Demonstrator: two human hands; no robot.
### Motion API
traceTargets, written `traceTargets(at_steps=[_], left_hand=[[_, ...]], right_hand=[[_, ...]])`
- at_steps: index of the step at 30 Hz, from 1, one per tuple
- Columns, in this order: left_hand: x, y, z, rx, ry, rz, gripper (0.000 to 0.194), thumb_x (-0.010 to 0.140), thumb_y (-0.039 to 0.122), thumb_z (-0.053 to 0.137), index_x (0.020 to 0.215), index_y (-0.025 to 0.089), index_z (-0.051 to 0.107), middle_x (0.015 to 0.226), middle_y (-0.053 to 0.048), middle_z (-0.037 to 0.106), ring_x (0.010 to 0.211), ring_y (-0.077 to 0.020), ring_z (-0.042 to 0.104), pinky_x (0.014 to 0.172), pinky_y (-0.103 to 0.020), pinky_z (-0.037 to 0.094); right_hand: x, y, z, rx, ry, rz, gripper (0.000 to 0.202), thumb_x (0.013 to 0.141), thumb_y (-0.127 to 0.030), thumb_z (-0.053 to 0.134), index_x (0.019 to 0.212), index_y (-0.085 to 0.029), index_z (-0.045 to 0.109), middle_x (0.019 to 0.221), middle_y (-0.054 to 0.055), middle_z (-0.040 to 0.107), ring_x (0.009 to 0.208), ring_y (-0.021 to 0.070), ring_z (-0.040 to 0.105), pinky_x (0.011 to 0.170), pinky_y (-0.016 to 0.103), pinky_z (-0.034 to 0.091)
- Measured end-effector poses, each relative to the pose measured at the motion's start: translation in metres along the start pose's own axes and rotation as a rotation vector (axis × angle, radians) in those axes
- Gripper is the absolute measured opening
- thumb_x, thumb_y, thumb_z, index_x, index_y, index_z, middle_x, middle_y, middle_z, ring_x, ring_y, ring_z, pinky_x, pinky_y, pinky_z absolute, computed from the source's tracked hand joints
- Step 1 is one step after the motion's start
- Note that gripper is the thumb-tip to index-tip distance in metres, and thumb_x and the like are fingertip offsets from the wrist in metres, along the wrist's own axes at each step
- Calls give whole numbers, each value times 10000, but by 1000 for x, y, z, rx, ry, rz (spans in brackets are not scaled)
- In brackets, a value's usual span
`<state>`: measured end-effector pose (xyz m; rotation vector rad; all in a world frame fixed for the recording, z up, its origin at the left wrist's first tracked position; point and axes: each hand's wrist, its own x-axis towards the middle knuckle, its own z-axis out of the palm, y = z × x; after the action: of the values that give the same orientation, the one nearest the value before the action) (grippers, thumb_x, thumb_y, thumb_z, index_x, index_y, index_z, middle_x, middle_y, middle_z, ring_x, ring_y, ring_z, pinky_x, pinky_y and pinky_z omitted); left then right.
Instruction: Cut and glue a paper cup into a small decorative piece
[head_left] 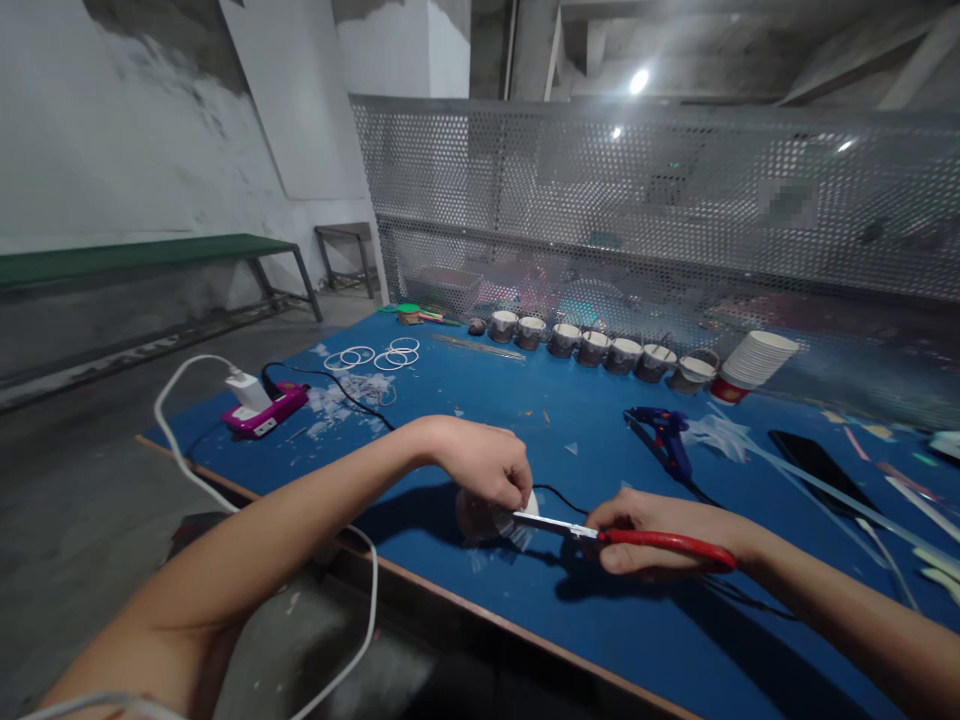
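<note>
My right hand (652, 530) is wrapped round the red handles of a pair of scissors (667, 545). Their blades point left, with the tips at a small cup (474, 518) near the table's front edge. The cup has a brownish side and a pale part showing at its right, and clear film-like strips stick out round its base. From above, my left hand (486, 465) reaches over the cup with bent fingers closed at its upper edge. The hand covers much of the cup, so what exactly the fingertips pinch is hard to see.
A row of dark-wrapped cups (594, 348) and a stack of paper cups (757, 358) line the back of the blue table (480, 400). A blue glue gun (667, 435) and a phone (821, 470) lie at right. White rings (397, 355) and a purple power strip (266, 410) are at left.
</note>
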<state>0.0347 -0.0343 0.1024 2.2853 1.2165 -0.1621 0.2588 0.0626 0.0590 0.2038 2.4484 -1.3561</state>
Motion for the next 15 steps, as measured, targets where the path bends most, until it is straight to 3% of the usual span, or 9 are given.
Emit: traceTargets(at_steps=[10, 15], left_hand=[[3, 1, 2, -18, 20, 8, 228, 763, 126, 534, 792, 191, 752, 785, -32, 741, 735, -165, 589, 747, -260, 446], [4, 1, 3, -31, 37, -20, 216, 736, 120, 554, 754, 211, 749, 758, -15, 738, 724, -162, 589, 780, -272, 447]], right_hand=[[-6, -5, -3, -13, -13, 132, 539, 780, -683, 534, 762, -145, 560, 562, -30, 496, 479, 86, 458, 471, 207, 375], [-4, -7, -2, 92, -68, 199, 563, 755, -729, 515, 763, -166, 495, 579, -35, 479, 440, 68, 428, 396, 176, 351]])
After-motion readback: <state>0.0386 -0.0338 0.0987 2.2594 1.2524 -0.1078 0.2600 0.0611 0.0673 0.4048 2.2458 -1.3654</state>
